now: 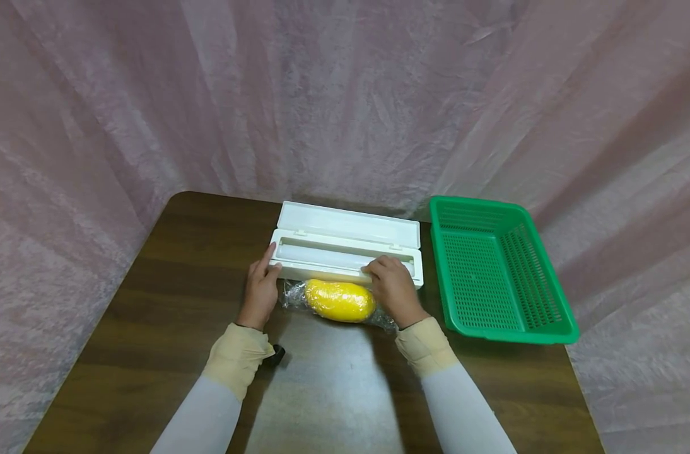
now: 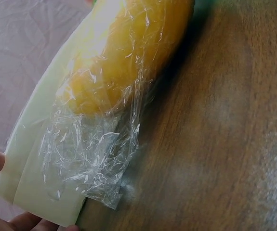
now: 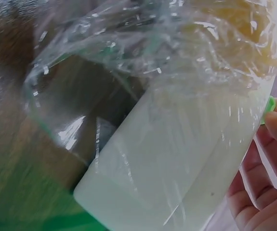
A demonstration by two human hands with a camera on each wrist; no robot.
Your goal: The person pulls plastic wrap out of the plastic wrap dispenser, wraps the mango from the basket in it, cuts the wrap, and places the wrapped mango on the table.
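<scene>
A white cling film dispenser (image 1: 347, 273) lies on the table with its lid (image 1: 347, 225) tipped back and a roll of film (image 1: 316, 255) inside. My left hand (image 1: 260, 292) holds its left end, thumb and fingers on either side of the corner. At the dispenser's front edge, toward its right end, my right hand (image 1: 395, 287) pinches a small green slider (image 3: 270, 109). Against the front lies a smooth yellow oblong thing (image 1: 340, 301), wrapped in clear film; its exact kind is unclear. Crumpled film (image 2: 87, 154) sticks out past both its ends.
A green plastic basket (image 1: 481, 284) with perforated walls stands right of the dispenser. The brown wooden table (image 1: 152, 353) reflects light near its front. Behind it hangs a pink curtain (image 1: 345, 107). A small black object (image 1: 275, 355) sits by the left wrist.
</scene>
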